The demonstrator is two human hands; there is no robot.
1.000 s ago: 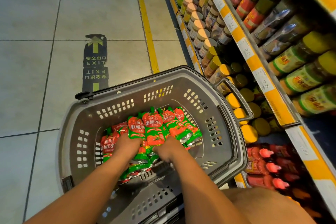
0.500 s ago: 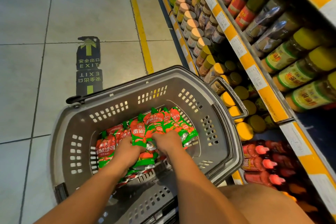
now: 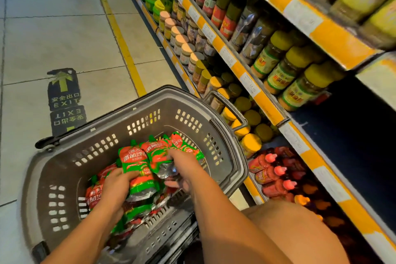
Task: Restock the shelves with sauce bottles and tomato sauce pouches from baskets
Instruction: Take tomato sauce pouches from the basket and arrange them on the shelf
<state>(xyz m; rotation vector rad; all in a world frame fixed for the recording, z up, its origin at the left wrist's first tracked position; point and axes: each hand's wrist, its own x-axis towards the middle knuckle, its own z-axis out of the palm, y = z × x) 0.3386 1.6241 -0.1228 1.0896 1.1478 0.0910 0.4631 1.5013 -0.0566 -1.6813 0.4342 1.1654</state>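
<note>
Head view shows both hands down inside the grey basket [image 3: 64,169], which stands on the floor just beside the shelves [image 3: 267,111]. Left hand [image 3: 116,184] curls its fingers round the lower part of a fanned bunch of tomato sauce pouches [image 3: 137,163]; right hand [image 3: 182,164] grips more pouches at the bunch's right side, thumb tucked under by a silvery pouch base. So the hands sit close together, each clamped on pouches. Gathering a handful looks like the step in hand; none has reached a shelf yet. Next would come lifting the bunch clear of the basket rim and carrying it right toward the shelves, squared up so nothing slips. Held pouches run lengthwise away from the person, green spouted tops pointing toward the basket's far wall, bases toward the wrists.
</note>
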